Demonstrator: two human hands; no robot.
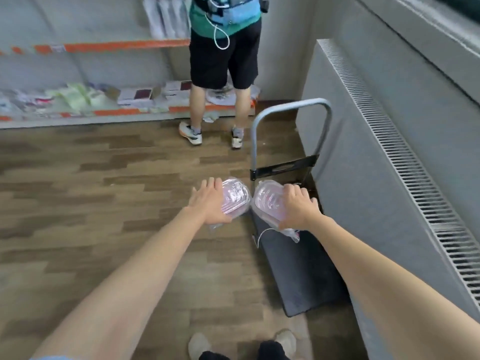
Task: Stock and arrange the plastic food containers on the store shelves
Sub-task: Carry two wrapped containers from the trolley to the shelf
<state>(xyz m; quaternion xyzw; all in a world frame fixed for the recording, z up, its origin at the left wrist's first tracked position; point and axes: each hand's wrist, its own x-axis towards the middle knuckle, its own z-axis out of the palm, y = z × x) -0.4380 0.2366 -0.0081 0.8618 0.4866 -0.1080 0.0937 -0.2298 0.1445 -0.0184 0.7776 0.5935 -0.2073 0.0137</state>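
Note:
My left hand [211, 201] holds a clear pack of pink-tinted plastic food containers [235, 197] from its left side, thumb underneath. My right hand [296, 206] grips a second, similar container pack [267, 201] from the right, fingers curled over its top edge. The two packs nearly touch each other in front of me, above the floor and the front end of the trolley. Both packs sit in thin plastic wrap whose loose ends hang below my hands.
A flat grey platform trolley [298, 271] with an upright handle [291, 107] stands on the right beside a grey radiator cover [389, 162]. Another person [223, 61] stands at orange-edged store shelves [117, 46] ahead. Packaged goods lie on the lower shelf [78, 100].

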